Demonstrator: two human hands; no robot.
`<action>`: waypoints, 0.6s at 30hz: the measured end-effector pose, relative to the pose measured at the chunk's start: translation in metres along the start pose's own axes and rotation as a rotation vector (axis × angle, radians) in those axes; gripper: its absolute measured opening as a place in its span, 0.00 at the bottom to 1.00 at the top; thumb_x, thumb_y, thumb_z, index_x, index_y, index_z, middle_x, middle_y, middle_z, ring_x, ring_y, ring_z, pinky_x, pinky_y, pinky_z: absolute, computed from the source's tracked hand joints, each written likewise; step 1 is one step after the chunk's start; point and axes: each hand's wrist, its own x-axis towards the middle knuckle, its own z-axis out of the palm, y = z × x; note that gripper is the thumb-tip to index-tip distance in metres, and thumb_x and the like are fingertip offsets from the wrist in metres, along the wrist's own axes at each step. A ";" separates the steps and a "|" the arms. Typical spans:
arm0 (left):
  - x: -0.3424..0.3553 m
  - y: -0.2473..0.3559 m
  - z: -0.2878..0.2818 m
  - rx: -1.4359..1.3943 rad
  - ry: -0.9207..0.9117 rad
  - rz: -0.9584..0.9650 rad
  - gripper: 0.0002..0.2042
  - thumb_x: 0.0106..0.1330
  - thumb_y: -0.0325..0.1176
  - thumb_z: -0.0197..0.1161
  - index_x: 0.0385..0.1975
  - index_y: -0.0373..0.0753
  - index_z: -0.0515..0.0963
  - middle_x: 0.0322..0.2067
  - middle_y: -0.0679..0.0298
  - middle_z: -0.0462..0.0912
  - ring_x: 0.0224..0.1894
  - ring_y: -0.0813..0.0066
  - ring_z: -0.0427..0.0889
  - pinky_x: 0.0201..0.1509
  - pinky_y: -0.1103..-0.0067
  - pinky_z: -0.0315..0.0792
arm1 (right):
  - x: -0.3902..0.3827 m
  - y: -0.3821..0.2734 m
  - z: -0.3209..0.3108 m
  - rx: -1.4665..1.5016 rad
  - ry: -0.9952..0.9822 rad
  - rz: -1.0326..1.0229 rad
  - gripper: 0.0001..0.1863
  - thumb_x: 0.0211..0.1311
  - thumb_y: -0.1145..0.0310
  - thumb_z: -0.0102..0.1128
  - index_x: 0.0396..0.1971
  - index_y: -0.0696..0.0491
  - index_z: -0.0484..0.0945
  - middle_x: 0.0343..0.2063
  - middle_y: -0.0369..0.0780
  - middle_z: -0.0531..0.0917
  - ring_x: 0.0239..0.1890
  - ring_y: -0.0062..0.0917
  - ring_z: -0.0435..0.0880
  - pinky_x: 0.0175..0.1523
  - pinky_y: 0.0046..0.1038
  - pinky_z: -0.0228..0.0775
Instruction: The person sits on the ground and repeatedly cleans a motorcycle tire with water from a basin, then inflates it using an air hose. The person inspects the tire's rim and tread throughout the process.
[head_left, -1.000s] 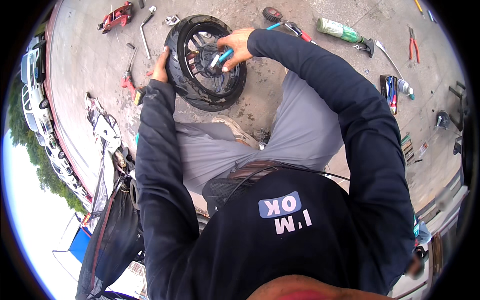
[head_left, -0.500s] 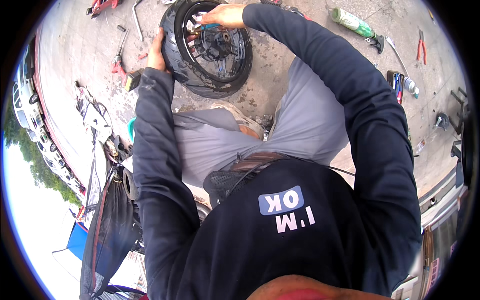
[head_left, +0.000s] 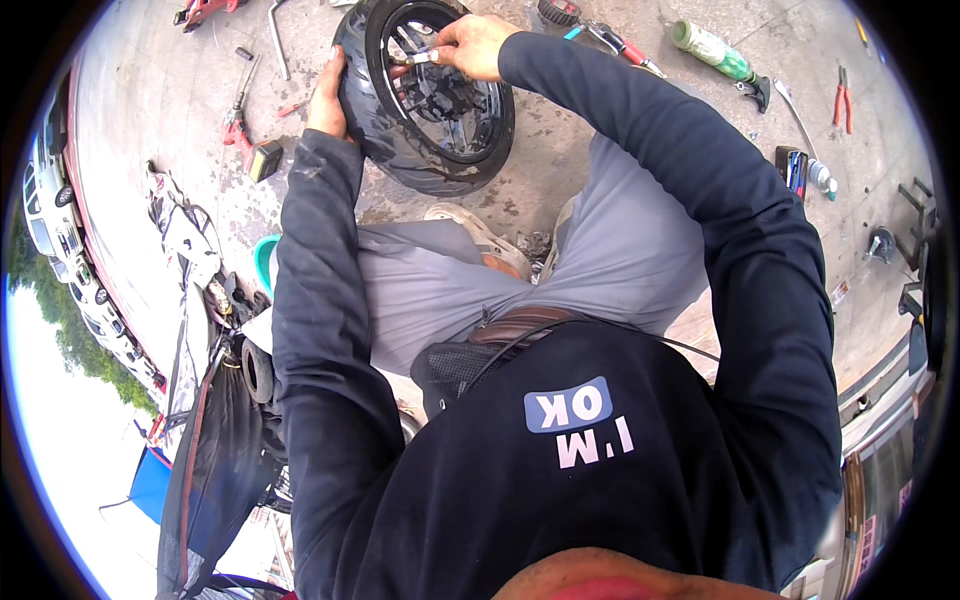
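A black motorcycle wheel with its tire (head_left: 440,180) stands tilted on the concrete in front of my feet. My left hand (head_left: 330,98) grips the tire's left side; its thumb shows, while most fingers are hidden behind the rubber. Over the rim opening, my right hand (head_left: 472,46) pinches a small whitish piece (head_left: 426,57) at the upper left of the spokes. What kind of piece it is cannot be made out. A bit of skin shows inside the rim beside it. Dark wet patches mark the tire's sidewall.
Pliers with a red handle (head_left: 634,54) and a black brush-like block (head_left: 558,11) lie right of the wheel. Farther right are a green spray bottle (head_left: 712,50), red pliers (head_left: 842,105) and a small bottle (head_left: 822,178). Left lies a red-handled tool (head_left: 236,132) near a yellow-black box (head_left: 265,160).
The wheel has shifted slightly right and its opening is less covered. A blue item seen at my right hand is gone from there; a whitish piece shows in my fingers, which have moved right and down.
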 end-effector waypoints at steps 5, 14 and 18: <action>-0.007 -0.007 0.018 -0.035 0.017 0.018 0.25 0.75 0.53 0.49 0.55 0.36 0.75 0.39 0.52 0.87 0.35 0.62 0.88 0.42 0.68 0.85 | -0.040 -0.032 -0.002 -0.163 0.089 0.112 0.19 0.71 0.50 0.52 0.47 0.44 0.84 0.37 0.44 0.87 0.46 0.42 0.85 0.54 0.43 0.75; -0.013 -0.015 0.057 -0.034 0.067 0.030 0.25 0.76 0.50 0.49 0.60 0.35 0.71 0.45 0.51 0.85 0.46 0.60 0.87 0.51 0.66 0.83 | -0.056 -0.031 -0.017 -0.194 0.150 0.127 0.20 0.70 0.52 0.51 0.44 0.51 0.85 0.40 0.48 0.87 0.48 0.44 0.86 0.57 0.44 0.74; -0.014 -0.014 0.049 -0.060 0.031 0.026 0.26 0.75 0.51 0.50 0.59 0.35 0.72 0.45 0.51 0.85 0.44 0.61 0.87 0.50 0.66 0.82 | -0.052 -0.037 -0.012 -0.148 0.088 0.155 0.24 0.72 0.47 0.45 0.46 0.49 0.84 0.46 0.46 0.86 0.51 0.42 0.84 0.60 0.43 0.72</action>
